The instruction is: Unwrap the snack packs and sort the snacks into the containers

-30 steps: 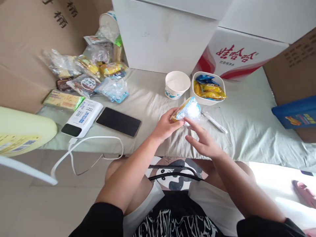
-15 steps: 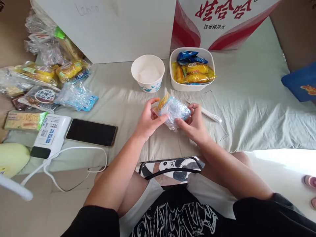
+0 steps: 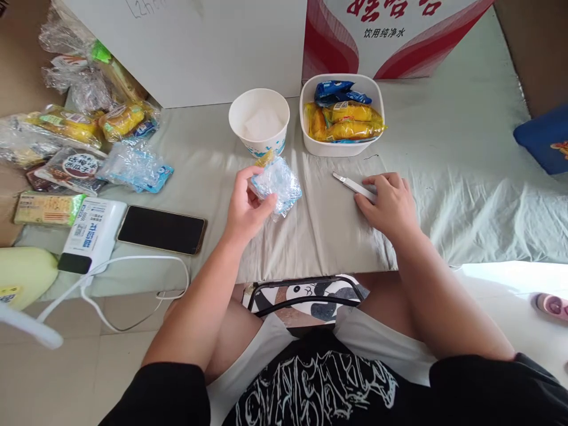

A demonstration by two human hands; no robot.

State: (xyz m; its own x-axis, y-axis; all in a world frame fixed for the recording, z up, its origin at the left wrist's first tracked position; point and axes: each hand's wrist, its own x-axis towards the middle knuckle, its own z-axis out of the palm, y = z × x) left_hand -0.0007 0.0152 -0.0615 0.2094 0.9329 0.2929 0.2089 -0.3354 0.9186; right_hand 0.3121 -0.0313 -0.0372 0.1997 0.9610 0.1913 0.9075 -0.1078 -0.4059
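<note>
My left hand [image 3: 248, 204] is closed on a crinkled clear plastic packet [image 3: 279, 184] with blue and yellow parts, held above the cloth in front of a white paper cup [image 3: 260, 124]. What is inside the packet is hard to make out. On the right, my right hand [image 3: 390, 204] has its thumb and fingers closed around a slim white utility knife [image 3: 350, 183]. The knife's narrow metallic tip points up and left, and its rear end is hidden under the hand. Behind the hands, a white plastic tub [image 3: 341, 148] holds yellow and blue wrapped snacks.
Wrapped snacks [image 3: 71, 127] are heaped at the left. Nearer lie a phone [image 3: 162, 229] and a white power bank [image 3: 93, 234] with a cable [image 3: 177, 260]. Large white boxes [image 3: 235, 53] stand at the back. A blue container [image 3: 544, 139] is at the right edge.
My right hand has let go of the packet, moved right and closed on the utility knife. The left hand keeps the packet and has shifted slightly left.
</note>
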